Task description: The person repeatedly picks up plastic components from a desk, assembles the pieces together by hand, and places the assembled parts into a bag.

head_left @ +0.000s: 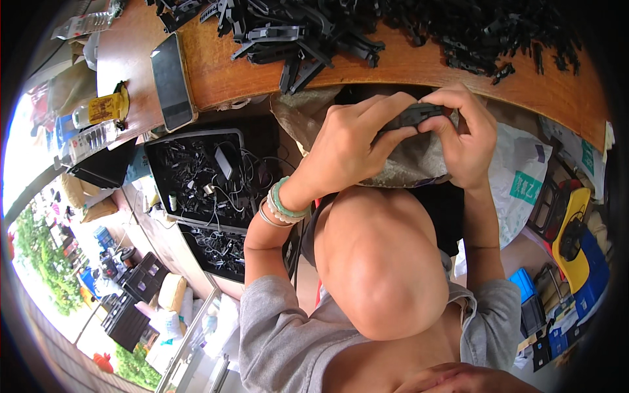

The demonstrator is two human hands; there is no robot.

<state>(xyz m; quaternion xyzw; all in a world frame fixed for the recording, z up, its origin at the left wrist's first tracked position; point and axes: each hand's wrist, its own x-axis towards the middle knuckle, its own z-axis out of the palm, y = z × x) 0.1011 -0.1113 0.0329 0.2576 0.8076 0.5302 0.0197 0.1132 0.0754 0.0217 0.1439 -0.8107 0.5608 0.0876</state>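
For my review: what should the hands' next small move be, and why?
Probably a gentle press on the black plastic part: the left hand grips one end and the right hand pinches the other, so pressure could come from both sides without regripping.

Two hands (354, 137) (473, 141), one held part (414, 116), one phone (172, 82), two parts-filled trays (203, 133) (192, 249)

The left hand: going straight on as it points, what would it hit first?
Apart from the black plastic part it already holds, the left hand would probably meet the right hand first, which grips that part's other end; exact depth is hard to judge.
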